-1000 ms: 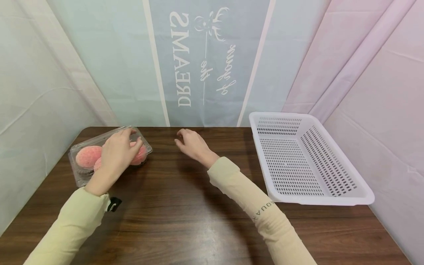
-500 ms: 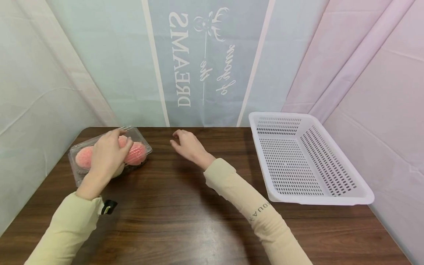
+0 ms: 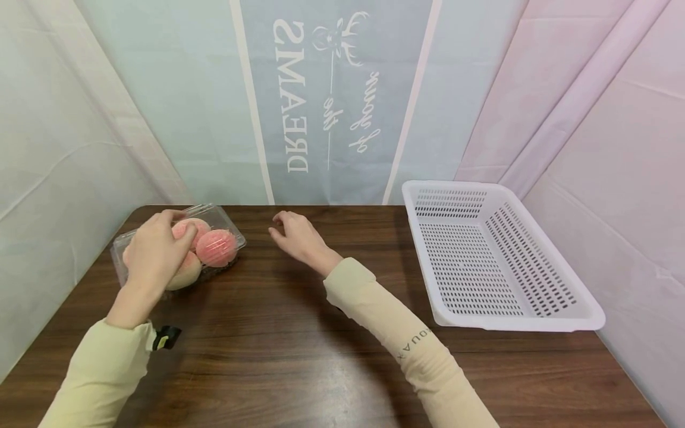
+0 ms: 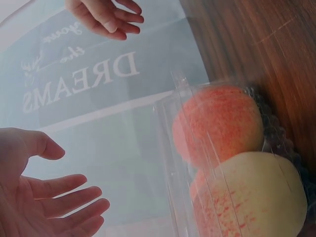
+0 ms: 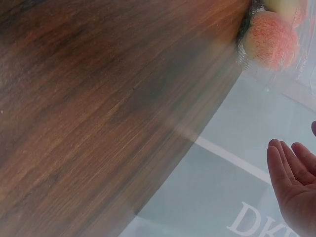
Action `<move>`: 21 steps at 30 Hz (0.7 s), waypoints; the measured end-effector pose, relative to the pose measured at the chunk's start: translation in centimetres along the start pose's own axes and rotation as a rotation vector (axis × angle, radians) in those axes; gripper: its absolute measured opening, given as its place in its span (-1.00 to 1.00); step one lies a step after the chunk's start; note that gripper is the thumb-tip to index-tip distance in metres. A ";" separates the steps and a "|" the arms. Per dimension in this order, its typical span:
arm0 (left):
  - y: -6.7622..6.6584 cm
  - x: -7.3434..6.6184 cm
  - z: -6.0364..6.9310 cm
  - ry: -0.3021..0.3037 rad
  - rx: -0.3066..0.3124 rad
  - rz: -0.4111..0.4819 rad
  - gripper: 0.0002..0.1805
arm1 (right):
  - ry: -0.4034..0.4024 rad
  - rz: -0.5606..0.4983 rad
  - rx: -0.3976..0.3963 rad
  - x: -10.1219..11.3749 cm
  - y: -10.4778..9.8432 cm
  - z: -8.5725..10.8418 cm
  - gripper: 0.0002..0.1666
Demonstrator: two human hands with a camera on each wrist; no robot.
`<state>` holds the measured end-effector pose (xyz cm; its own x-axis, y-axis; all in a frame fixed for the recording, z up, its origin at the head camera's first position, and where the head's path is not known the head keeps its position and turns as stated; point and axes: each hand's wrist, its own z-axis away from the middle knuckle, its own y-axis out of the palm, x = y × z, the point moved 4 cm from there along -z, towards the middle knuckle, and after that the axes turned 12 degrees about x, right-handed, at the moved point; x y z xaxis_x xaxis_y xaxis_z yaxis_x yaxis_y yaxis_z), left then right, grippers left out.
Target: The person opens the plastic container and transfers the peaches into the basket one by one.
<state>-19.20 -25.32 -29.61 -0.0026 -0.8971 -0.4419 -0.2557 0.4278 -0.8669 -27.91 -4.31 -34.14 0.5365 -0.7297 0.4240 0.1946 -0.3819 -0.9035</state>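
Note:
A clear plastic clamshell box [image 3: 227, 221] with several pink and pale peaches [image 3: 216, 248] inside sits at the back left of the table. My left hand [image 3: 152, 249] hovers above the box's left part and hides some of the fruit. In the left wrist view this hand [image 4: 54, 192] has its fingers spread and loose, apart from the box and holding nothing. To the right of the box, my right hand [image 3: 299, 238] is held over the table with relaxed fingers. It grips nothing in the right wrist view, where the peach box shows at the top right corner.
A white perforated plastic basket [image 3: 432, 279] stands on the right side of the dark wooden table [image 3: 278, 356]. Behind the table hangs a blue-grey cloth [image 3: 342, 148] with lettering. Pale cloth walls close in both sides.
My left hand has moved left across the box, uncovering the peaches on its right side. The right hand has drifted slightly left. Box and basket stay put.

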 end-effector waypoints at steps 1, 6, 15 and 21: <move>0.0 0.2 0.0 -0.008 0.001 -0.004 -0.56 | 0.000 0.001 -0.001 0.0 0.0 0.0 -0.65; -0.4 0.6 0.4 0.008 -0.046 0.000 -0.58 | -0.009 -0.005 -0.004 0.1 0.2 0.0 -0.64; -0.7 1.7 0.8 -0.013 -0.079 0.012 -0.58 | -0.015 -0.023 -0.006 0.6 0.3 -0.2 -0.63; -1.0 2.4 1.1 -0.070 -0.091 0.020 -0.58 | -0.020 -0.049 -0.009 1.0 0.5 -0.3 -0.61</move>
<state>-17.90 -27.80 -30.00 0.0585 -0.8773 -0.4764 -0.3430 0.4305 -0.8349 -27.56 -5.39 -34.12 0.5431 -0.6983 0.4663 0.2140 -0.4219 -0.8810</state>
